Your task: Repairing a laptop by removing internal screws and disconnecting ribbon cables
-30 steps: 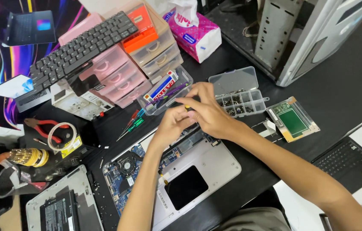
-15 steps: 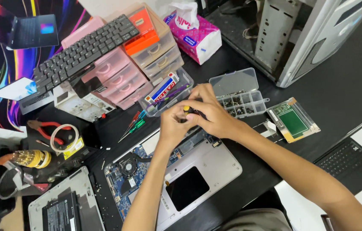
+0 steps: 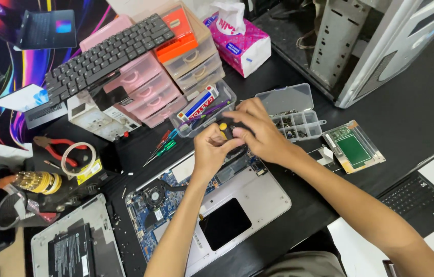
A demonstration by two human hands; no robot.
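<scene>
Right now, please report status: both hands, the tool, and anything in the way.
Both hands, left and right, together on screwdriver. Tip hidden, above open laptop. Screw box just beside right hand; nothing blocking.

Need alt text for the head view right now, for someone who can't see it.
Both hands, left hand and right hand, grip a yellow-capped screwdriver over an opened laptop with its circuit board bare. A clear screw box, pink drawers under a loose keyboard and a tissue pack lie on the black table.
</scene>
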